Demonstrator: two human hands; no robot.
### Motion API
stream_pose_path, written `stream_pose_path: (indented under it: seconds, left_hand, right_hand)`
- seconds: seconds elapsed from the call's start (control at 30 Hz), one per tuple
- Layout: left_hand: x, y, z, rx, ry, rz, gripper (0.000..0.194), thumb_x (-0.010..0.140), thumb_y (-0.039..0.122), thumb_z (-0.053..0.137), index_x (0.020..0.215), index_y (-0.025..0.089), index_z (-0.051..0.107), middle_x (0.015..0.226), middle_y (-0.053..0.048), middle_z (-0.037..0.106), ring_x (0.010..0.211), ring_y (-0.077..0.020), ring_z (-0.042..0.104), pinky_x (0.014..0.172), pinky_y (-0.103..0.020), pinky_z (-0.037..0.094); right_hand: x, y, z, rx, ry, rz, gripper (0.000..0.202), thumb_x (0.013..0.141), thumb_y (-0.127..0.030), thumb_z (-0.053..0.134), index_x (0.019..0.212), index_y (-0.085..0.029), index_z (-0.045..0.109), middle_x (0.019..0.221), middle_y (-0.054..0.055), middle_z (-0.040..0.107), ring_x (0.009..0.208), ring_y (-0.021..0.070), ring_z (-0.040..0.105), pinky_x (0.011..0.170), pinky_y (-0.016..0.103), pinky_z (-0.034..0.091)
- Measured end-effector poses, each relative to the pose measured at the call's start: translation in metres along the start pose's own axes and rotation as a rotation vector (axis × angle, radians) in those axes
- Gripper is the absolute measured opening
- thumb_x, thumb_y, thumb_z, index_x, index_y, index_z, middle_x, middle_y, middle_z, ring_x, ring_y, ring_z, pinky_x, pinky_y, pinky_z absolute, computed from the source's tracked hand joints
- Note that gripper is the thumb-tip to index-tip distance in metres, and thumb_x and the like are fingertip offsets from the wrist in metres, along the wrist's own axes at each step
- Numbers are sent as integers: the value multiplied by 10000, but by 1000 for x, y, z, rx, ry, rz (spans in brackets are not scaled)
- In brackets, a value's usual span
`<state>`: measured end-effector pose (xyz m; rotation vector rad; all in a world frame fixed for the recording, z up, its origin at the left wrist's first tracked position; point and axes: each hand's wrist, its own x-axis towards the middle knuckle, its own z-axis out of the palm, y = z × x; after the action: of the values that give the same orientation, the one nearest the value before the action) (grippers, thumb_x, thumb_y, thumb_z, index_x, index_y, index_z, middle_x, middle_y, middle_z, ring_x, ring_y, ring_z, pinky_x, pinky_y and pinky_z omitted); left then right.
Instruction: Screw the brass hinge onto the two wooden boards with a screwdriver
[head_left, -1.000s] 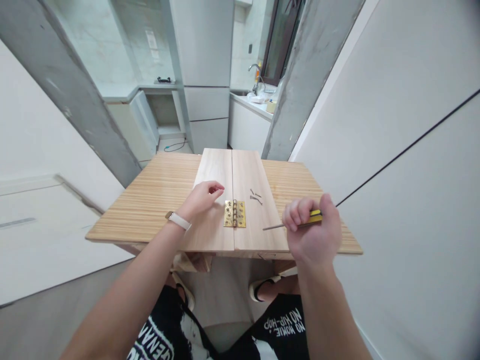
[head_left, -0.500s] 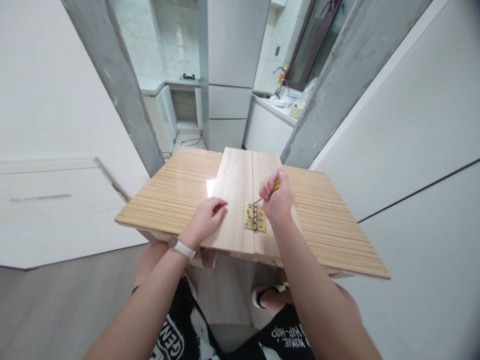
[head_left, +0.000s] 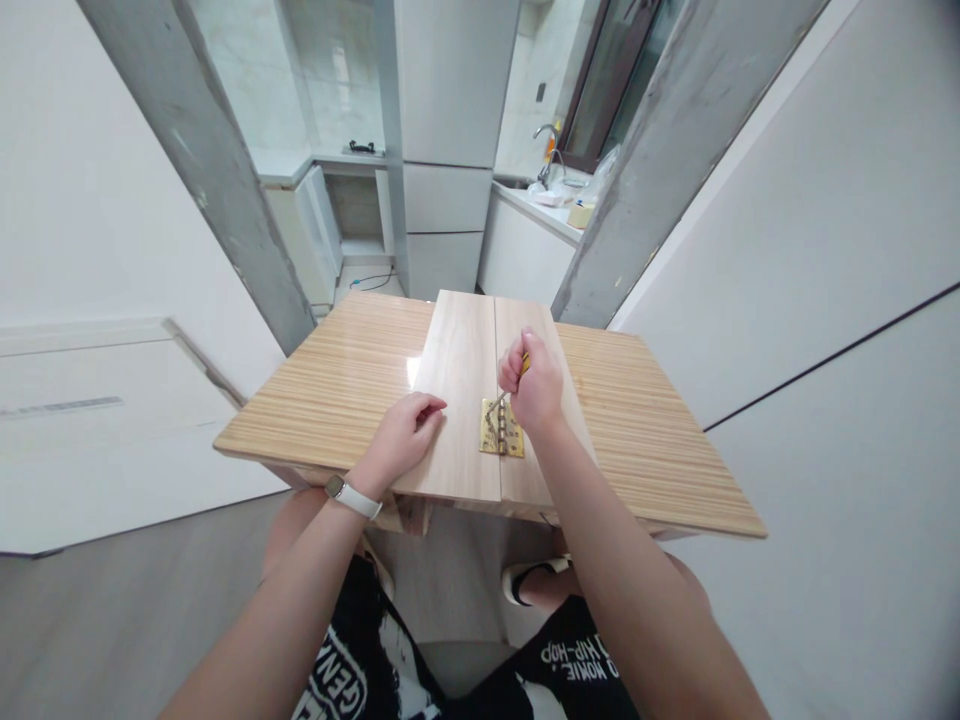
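Two pale wooden boards lie side by side, the left board (head_left: 457, 380) and the right board (head_left: 559, 400), with a straight seam between them. A brass butt hinge (head_left: 502, 428) lies opened flat across the seam near their front end. My right hand (head_left: 536, 385) is wrapped round the yellow and black handle of a screwdriver (head_left: 526, 364). Its thin shaft slants down to the hinge's left leaf; the exact contact at the tip is too small to tell. My left hand (head_left: 407, 432) rests at the left board's edge, fingers curled, their inside hidden.
The boards lie on a glossy wood-grain table (head_left: 322, 380). Beyond it stand a tall grey cabinet (head_left: 450, 90) and a sink counter with a faucet (head_left: 546, 155). White panels and grey posts flank both sides. My legs are under the table's front edge.
The whole view has shifted slightly. Relative to the hinge, my right hand and the screwdriver have moved a little left, the handle standing steeper. My left hand stays by the board's edge.
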<state>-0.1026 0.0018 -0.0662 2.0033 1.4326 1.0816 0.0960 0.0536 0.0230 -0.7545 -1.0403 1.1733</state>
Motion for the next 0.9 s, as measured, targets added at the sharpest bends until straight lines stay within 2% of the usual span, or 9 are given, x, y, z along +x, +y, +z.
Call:
stream_pose_path:
  seconds: [0.1,0.2,0.27,0.37,0.53,0.63,0.73,0.83,0.9]
  left_hand:
    - [1,1,-1,12,-16,4,208,993,276,561,1080,202,735,1053,-73,754,965,-223,691,876,-364,522]
    - [2,1,-1,27,-30,12,203,987,272,569,1080,206,737,1023,-68,750,938,-220,684,861,-362,520]
    - [3,1,-1,30,-35,18,204,988,273,567,1081,205,736,1015,-69,747,938,-221,682,864,-363,519]
    - [3,3,-2,24,-44,24,208,994,279,561,1082,203,733,1022,-71,745,951,-220,683,877,-365,520]
    - [3,4,-2,36,-58,20,210,995,281,560,1083,201,732,1020,-74,744,946,-221,683,877,-369,522]
    - [3,5,-4,46,-69,23,212,993,283,561,1081,196,733,1022,-79,744,946,-225,682,878,-375,525]
    - [7,10,-6,35,-102,2,208,980,296,587,1090,191,729,1001,-78,747,924,-224,688,874,-383,536]
    - [17,26,-3,-63,-136,-31,258,971,321,613,1178,194,698,1085,-89,755,965,-223,709,854,-372,560]
    - [26,41,4,-190,-131,-14,325,967,337,633,1262,203,653,1199,-104,743,1070,-229,713,867,-357,574]
  right_hand:
    - [5,-4,1,-134,-46,33,481,962,-458,539,544,-234,459,479,-33,433,437,106,388,444,276,273]
    - [8,-8,6,-250,8,26,383,946,-435,595,634,-225,526,576,-22,528,524,111,467,498,264,345]
    - [8,-7,11,-240,104,16,373,943,-428,610,650,-229,494,586,-35,501,520,104,433,486,264,318]
    - [7,-1,19,-180,202,14,462,958,-458,574,594,-244,387,530,-54,392,474,99,342,454,277,261]
    - [9,4,23,-156,141,30,535,944,-494,580,548,-261,305,468,-66,313,421,95,287,425,286,235]
    - [11,-4,17,-143,12,81,527,915,-456,603,529,-262,301,444,-70,296,400,86,253,409,281,183]
    - [15,-15,5,-72,-225,211,533,864,-439,646,514,-258,287,432,-83,255,395,74,208,413,271,123]
    - [21,-25,-5,-53,-488,332,545,854,-448,635,496,-257,271,410,-80,245,394,75,196,425,270,132]
    - [23,-27,-7,-95,-578,341,542,882,-464,602,491,-253,291,404,-70,272,400,86,217,436,274,182]
